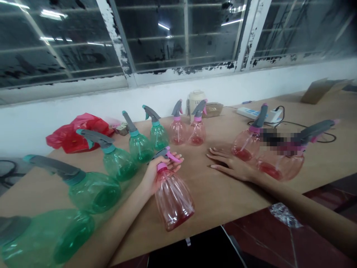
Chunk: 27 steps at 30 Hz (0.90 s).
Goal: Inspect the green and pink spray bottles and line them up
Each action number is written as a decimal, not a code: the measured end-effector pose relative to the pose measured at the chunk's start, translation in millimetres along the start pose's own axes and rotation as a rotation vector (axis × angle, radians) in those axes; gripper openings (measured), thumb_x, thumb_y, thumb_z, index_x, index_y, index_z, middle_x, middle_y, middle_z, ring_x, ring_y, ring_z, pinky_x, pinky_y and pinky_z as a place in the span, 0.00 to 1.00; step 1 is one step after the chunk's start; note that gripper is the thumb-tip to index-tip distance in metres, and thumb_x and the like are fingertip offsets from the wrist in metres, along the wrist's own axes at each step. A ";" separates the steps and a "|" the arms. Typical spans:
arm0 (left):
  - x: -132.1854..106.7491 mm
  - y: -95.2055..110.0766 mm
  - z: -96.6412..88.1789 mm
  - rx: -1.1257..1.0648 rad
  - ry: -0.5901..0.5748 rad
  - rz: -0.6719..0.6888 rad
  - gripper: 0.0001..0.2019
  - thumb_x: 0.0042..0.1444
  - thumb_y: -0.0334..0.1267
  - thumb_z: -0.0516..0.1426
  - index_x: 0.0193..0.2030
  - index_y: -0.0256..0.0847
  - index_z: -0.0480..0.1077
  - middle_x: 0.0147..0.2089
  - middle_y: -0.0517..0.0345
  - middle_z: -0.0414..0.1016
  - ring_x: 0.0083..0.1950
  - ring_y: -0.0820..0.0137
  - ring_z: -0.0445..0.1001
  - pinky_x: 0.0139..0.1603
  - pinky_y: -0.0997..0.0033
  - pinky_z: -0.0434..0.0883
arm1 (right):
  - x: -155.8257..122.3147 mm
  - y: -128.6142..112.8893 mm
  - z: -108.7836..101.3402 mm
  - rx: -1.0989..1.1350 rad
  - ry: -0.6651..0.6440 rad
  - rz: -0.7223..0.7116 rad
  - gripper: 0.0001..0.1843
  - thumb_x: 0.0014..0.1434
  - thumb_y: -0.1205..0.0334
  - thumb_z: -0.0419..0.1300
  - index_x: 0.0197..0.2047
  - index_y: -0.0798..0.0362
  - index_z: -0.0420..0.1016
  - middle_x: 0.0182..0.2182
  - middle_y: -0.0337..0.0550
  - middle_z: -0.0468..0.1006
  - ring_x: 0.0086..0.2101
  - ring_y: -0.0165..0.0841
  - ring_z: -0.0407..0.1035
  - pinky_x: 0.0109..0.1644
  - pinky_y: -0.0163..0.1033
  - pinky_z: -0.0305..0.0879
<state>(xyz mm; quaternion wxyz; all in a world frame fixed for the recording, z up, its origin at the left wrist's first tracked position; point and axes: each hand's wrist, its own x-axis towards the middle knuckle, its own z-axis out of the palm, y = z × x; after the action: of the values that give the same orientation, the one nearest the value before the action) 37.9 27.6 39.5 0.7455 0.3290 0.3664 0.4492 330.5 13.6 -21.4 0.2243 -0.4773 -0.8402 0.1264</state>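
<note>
My left hand (157,169) grips a pink spray bottle (174,199) around the neck, just under its grey and pink trigger head. The bottle tilts over the front part of the table (214,208). Palm down on the tabletop, my right hand (230,163) has its fingers stretched out and holds nothing. Right beside it stand two more pink spray bottles (281,163). Farther back, another pair of pink spray bottles (197,131) stands side by side. A row of green spray bottles (118,163) curves along the left, past my left forearm.
A red plastic bag (80,132) lies at the back left. Behind the bottles are a cream container (196,98) and a brown packet (213,109). A white power strip (260,115) with a black cable lies back right, near a cardboard piece (320,90). Barred windows line the wall.
</note>
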 end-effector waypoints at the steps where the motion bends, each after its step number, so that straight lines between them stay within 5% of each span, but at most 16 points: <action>1: 0.1 -0.9 -0.1 0.002 -0.003 -0.009 0.14 0.48 0.28 0.54 0.42 0.32 0.73 0.49 0.44 0.76 0.52 0.60 0.73 0.53 0.65 0.70 | 0.1 1.3 -0.7 -0.004 -0.001 -0.002 0.28 0.61 0.47 0.50 0.62 0.44 0.58 0.63 0.41 0.55 0.63 0.41 0.47 0.65 0.56 0.46; 15: 0.0 -6.5 1.3 -0.033 -0.002 -0.062 0.11 0.51 0.32 0.54 0.39 0.32 0.73 0.44 0.44 0.77 0.47 0.62 0.76 0.46 0.67 0.73 | -2.6 3.4 3.0 -0.114 0.016 -0.012 0.30 0.61 0.46 0.51 0.63 0.49 0.58 0.63 0.46 0.56 0.63 0.40 0.47 0.64 0.55 0.47; 22: -6.9 -3.4 5.2 0.055 0.020 0.030 0.08 0.50 0.38 0.58 0.26 0.36 0.70 0.24 0.58 0.72 0.26 0.73 0.73 0.24 0.78 0.68 | -8.9 -6.6 6.9 -0.091 0.076 0.030 0.27 0.61 0.47 0.50 0.59 0.50 0.64 0.61 0.46 0.61 0.62 0.41 0.51 0.63 0.55 0.51; 27: -11.8 2.0 8.6 0.083 -0.027 0.078 0.11 0.52 0.42 0.57 0.26 0.36 0.70 0.24 0.58 0.72 0.24 0.74 0.71 0.24 0.78 0.68 | -23.5 -27.5 2.4 -0.100 0.231 0.119 0.20 0.62 0.52 0.50 0.52 0.51 0.71 0.54 0.47 0.70 0.54 0.39 0.65 0.58 0.50 0.62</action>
<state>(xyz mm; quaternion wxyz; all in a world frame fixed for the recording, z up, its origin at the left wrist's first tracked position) 40.4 16.2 48.5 0.7178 0.3796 0.3616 0.4581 319.2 -20.6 -17.7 0.2878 -0.5480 -0.7843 0.0416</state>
